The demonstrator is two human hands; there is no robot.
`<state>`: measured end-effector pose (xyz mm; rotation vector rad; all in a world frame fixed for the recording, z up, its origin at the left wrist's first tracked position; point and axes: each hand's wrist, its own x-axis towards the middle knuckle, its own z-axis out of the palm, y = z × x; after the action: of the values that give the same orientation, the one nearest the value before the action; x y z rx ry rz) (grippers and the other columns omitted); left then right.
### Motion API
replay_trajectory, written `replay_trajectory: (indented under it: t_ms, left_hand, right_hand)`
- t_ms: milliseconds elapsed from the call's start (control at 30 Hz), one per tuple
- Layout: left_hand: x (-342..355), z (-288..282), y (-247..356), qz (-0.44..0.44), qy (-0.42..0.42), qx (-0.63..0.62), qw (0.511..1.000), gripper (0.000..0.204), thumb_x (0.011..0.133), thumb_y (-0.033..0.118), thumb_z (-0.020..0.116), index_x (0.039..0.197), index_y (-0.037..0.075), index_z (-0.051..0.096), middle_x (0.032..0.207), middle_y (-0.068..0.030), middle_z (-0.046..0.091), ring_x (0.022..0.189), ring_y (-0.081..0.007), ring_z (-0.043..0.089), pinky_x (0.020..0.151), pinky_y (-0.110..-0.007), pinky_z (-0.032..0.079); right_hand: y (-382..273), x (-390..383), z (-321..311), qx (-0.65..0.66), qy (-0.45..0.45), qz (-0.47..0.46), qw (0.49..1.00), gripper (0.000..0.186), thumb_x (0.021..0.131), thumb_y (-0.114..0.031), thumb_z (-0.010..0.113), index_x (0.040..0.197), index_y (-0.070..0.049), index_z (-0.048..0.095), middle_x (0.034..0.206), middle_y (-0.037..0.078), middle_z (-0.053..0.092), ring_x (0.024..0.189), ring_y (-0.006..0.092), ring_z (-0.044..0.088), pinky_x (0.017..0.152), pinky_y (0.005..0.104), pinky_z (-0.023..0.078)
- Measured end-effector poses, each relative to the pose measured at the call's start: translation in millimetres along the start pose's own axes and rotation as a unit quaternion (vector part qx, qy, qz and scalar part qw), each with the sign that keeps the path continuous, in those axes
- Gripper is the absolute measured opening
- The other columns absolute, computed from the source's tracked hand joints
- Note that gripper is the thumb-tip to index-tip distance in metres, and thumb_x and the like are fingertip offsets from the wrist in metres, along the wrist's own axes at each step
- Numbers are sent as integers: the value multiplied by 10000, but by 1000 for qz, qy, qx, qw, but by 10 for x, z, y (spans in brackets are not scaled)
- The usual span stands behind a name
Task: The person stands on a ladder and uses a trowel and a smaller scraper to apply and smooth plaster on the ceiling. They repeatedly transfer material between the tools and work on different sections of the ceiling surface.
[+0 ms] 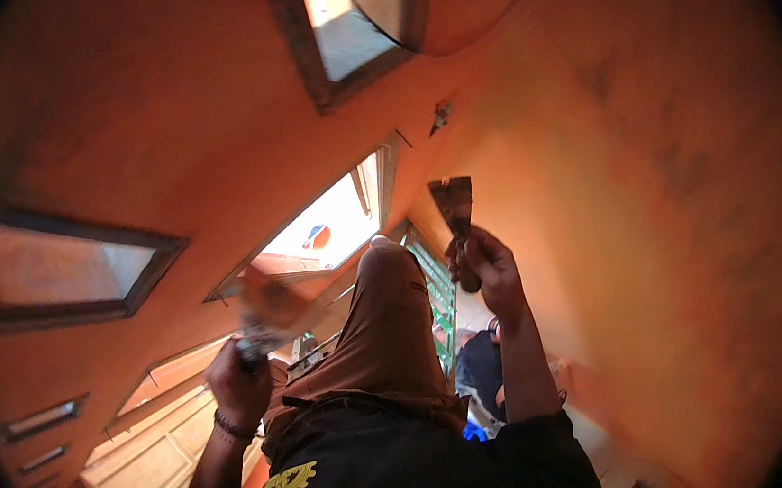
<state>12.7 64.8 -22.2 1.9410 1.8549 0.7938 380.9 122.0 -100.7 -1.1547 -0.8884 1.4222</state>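
My right hand point(492, 264) is closed round the handle of a putty knife point(455, 203), held up with its dark blade pointing upward. A pale bit of material sticks to the blade near its top edge. Lower and to the left, my left hand point(240, 383) grips a broad-bladed tool point(271, 312). Motion smears that tool, so its exact kind does not show; something greyish lies on it near the grip. Neither tool touches the orange wall point(553, 156) in this view. My raised knee point(390, 268) comes up between the two hands.
Framed window openings point(73, 273) line the left wall. A large rounded form point(436, 1) juts in at the top. A green slatted frame point(443, 297) stands beyond my knee. Below my right arm, a person in dark clothing point(481, 363) is partly visible. A damaged patch point(439, 118) marks the wall.
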Motion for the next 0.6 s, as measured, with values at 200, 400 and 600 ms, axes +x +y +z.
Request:
replay_trajectory:
  t_ms: [200, 400, 600]
  left_hand:
    - [116, -98, -205, -80, 217, -123, 965, 171, 831, 25, 571, 713, 8, 448, 1240, -180, 503, 1144, -219, 470, 975, -365, 345]
    - [424, -177, -291, 55, 276, 84, 956, 184, 912, 149, 552, 865, -3, 645, 960, -101, 603, 918, -212, 591, 786, -354, 487]
    - [204, -418, -1063, 36, 236, 236, 942, 186, 949, 158, 478, 961, 11, 590, 1218, -181, 546, 989, -246, 572, 818, -355, 458]
  right_hand:
    - [449, 783, -631, -351, 181, -131, 909, 301, 934, -102, 569, 1233, -77, 596, 868, 49, 578, 777, 132, 546, 701, 271, 456]
    - [821, 1683, -968, -498, 234, -277, 788, 319, 891, -80, 602, 1206, -122, 623, 878, 97, 605, 848, 252, 558, 753, 371, 447]
    - [1074, 2156, -1155, -525, 246, -296, 759, 335, 873, -79, 620, 1203, -136, 628, 892, 91, 629, 843, 260, 560, 747, 386, 441]
